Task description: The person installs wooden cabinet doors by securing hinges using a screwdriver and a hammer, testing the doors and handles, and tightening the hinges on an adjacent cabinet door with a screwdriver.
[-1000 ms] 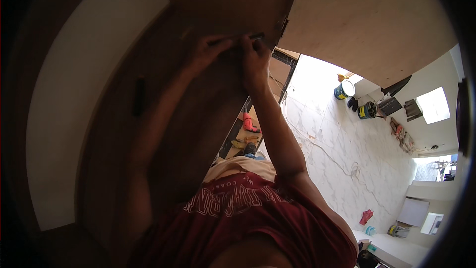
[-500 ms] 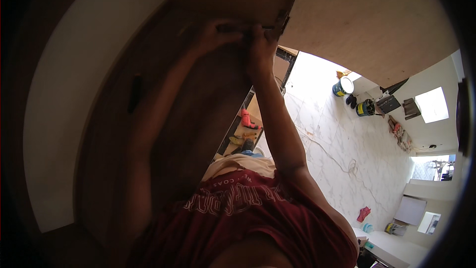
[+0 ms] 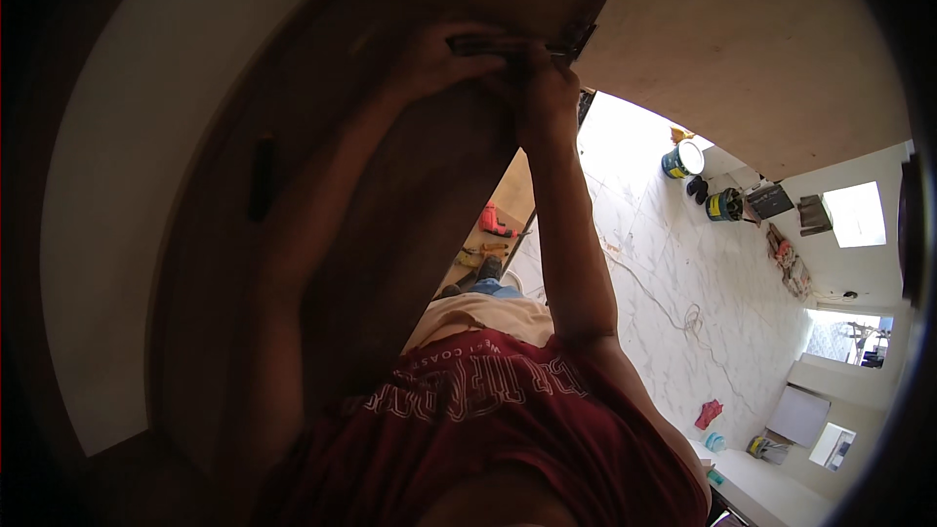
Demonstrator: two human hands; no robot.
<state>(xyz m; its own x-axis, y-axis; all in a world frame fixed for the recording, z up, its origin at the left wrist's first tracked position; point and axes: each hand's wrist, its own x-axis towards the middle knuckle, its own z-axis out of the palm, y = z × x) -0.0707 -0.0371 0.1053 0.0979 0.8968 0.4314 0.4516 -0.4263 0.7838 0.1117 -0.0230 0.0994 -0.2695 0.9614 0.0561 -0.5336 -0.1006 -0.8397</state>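
Note:
My left hand (image 3: 429, 63) reaches up into the dark cabinet interior. Its fingers and thumb are closed around a dark, narrow bar-shaped piece (image 3: 476, 43), too dim to name more closely. My right hand (image 3: 549, 93) is closed at the right end of that piece, by the edge of the pale wooden panel (image 3: 742, 49). What its fingertips grip is hidden in shadow. Beside the hand, dark metal fittings (image 3: 578, 44) show along the panel's edge. A dark brown board (image 3: 400, 205) lies beneath both forearms.
A slim dark tool (image 3: 262, 176) lies at the left on the brown surface. Below, a red power drill (image 3: 498, 222) rests on a wooden board. Buckets (image 3: 681, 160), a cable (image 3: 644, 283) and a red cloth (image 3: 710, 415) are on the marble-patterned floor (image 3: 634, 351).
Both hands have shifted slightly right along with the dark piece, which shows more clearly now. The view has moved a little, and the drill appears lower between board and right forearm.

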